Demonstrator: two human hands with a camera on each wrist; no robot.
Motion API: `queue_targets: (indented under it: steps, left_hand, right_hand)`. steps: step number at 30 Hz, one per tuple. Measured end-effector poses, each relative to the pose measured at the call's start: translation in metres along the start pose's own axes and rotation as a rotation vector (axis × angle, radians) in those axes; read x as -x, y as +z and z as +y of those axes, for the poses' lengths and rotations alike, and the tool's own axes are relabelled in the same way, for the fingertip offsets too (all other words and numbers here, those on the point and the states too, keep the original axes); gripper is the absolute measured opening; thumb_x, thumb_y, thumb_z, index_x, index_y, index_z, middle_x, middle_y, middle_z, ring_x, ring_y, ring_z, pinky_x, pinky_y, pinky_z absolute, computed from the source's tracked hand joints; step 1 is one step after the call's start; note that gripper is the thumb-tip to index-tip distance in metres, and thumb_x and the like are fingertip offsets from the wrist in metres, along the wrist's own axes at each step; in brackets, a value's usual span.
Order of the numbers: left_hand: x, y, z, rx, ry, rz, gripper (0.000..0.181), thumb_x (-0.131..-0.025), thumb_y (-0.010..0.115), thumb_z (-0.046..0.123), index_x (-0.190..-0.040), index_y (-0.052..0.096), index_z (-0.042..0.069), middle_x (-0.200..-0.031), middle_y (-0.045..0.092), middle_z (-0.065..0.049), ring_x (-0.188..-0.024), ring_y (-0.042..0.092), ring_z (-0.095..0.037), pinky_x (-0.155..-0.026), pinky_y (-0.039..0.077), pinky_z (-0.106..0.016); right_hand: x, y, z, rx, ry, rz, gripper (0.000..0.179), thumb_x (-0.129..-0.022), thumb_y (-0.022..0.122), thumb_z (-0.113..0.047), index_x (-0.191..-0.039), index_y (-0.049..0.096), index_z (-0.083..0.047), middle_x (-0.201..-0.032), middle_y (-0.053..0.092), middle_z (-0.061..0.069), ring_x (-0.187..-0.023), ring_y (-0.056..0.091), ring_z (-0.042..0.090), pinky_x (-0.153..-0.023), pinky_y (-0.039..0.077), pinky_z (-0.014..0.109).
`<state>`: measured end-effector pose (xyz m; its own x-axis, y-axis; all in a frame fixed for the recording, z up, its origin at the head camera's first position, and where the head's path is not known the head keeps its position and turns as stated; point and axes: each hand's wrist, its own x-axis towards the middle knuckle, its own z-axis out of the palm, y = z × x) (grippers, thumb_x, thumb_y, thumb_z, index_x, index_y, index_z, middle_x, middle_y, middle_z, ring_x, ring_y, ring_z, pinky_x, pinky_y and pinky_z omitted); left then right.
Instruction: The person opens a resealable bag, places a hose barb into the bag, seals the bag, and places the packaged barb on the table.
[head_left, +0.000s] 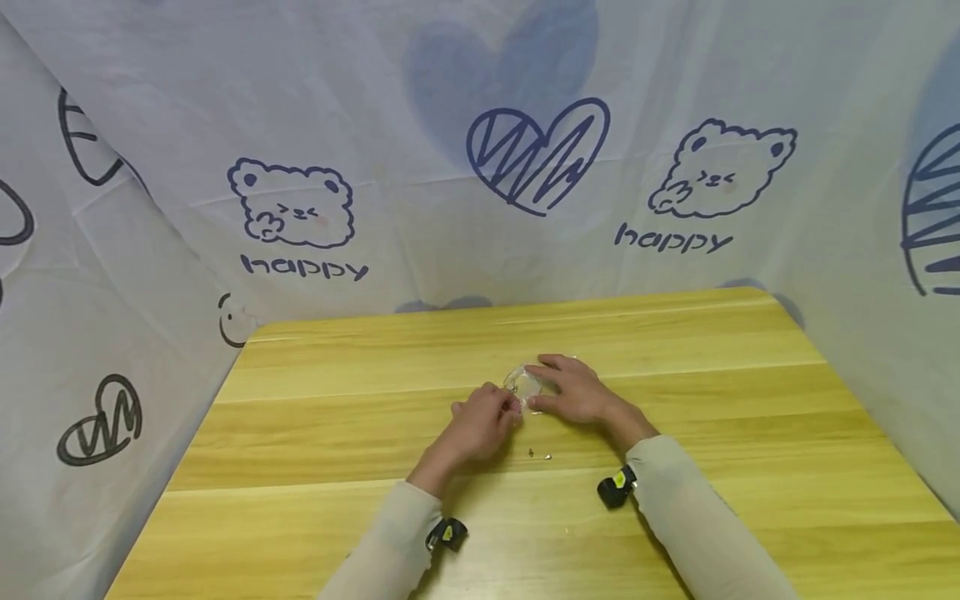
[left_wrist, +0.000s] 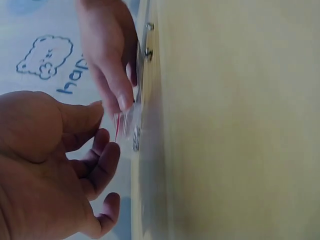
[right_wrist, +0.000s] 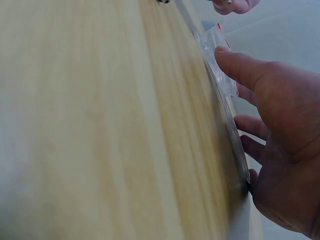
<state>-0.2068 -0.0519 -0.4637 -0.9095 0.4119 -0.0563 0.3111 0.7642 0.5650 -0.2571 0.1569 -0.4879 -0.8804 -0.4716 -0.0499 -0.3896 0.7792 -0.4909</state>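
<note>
A small clear zip bag (head_left: 527,385) with a red line along its mouth lies on the table. My right hand (head_left: 573,392) holds it, with the thumb on the plastic and a finger behind it in the right wrist view. Close to the bag's left side, my left hand (head_left: 483,421) pinches a small shiny metal piece (right_wrist: 229,1), mostly hidden by the fingers. Some shiny metal (left_wrist: 136,139) shows at the bag in the left wrist view; I cannot tell whether it is inside. Two small metal pieces (head_left: 547,457) lie on the table nearer me.
The wood-grain table (head_left: 315,450) spreads around both hands. A white cloth (head_left: 427,217) printed with bears and hearts hangs behind it and at the sides. Each wrist carries a small black camera (head_left: 617,487).
</note>
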Motion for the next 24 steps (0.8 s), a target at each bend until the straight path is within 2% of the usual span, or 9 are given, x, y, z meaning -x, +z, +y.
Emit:
queue_targets:
  steps: [2,5,11,17,22,24]
  left_hand:
    - [-0.002,-0.003,-0.003,0.027,-0.013,0.020,0.012,-0.099,0.053,0.024,-0.098,0.062,0.016,-0.103,0.053,-0.002,-0.097,0.049,-0.019,-0.080,0.031,-0.044]
    - [-0.006,-0.007,-0.006,0.077,-0.018,0.056,0.014,-0.100,0.052,0.023,-0.101,0.063,0.015,-0.106,0.052,-0.004,-0.098,0.050,-0.020,-0.087,0.033,-0.053]
    - [-0.012,-0.012,-0.012,0.171,0.003,0.112,0.015,-0.100,0.053,0.021,-0.103,0.064,0.011,-0.108,0.053,-0.006,-0.094,0.052,-0.018,-0.088,0.035,-0.052]
    - [-0.019,-0.012,-0.015,0.191,-0.004,0.108,0.015,-0.100,0.052,0.021,-0.103,0.064,0.012,-0.112,0.053,-0.006,-0.096,0.053,-0.018,-0.088,0.039,-0.046]
    - [-0.027,-0.010,-0.017,0.180,-0.002,0.091,0.014,-0.100,0.054,0.020,-0.101,0.065,0.011,-0.108,0.055,-0.008,-0.093,0.053,-0.018,-0.084,0.044,-0.038]
    - [-0.031,-0.010,-0.018,0.175,-0.004,0.080,0.015,-0.099,0.054,0.020,-0.101,0.065,0.011,-0.107,0.055,-0.008,-0.092,0.053,-0.018,-0.084,0.044,-0.038]
  right_hand:
    - [-0.001,0.000,0.001,0.003,-0.004,0.004,0.063,-0.093,0.058,-0.048,-0.147,0.041,-0.021,-0.156,0.031,0.012,-0.145,0.026,0.037,-0.115,0.018,0.058]
    - [-0.002,0.000,0.001,0.005,-0.004,0.007,0.063,-0.093,0.058,-0.048,-0.147,0.042,-0.021,-0.157,0.031,0.012,-0.145,0.026,0.037,-0.115,0.018,0.057]
    - [-0.001,-0.002,-0.002,0.005,-0.004,0.008,0.062,-0.093,0.058,-0.047,-0.147,0.042,-0.021,-0.156,0.032,0.013,-0.144,0.027,0.038,-0.114,0.019,0.059]
    - [-0.001,0.000,-0.002,0.020,-0.013,0.016,0.061,-0.094,0.058,-0.046,-0.146,0.043,-0.020,-0.155,0.034,0.014,-0.143,0.028,0.039,-0.113,0.021,0.060]
    - [-0.001,0.002,-0.001,0.026,-0.012,0.013,0.061,-0.094,0.057,-0.046,-0.147,0.043,-0.020,-0.155,0.033,0.015,-0.143,0.028,0.040,-0.113,0.020,0.060]
    - [0.000,0.002,-0.001,0.026,-0.011,0.016,0.061,-0.094,0.058,-0.046,-0.147,0.043,-0.020,-0.155,0.033,0.015,-0.143,0.029,0.039,-0.113,0.021,0.060]
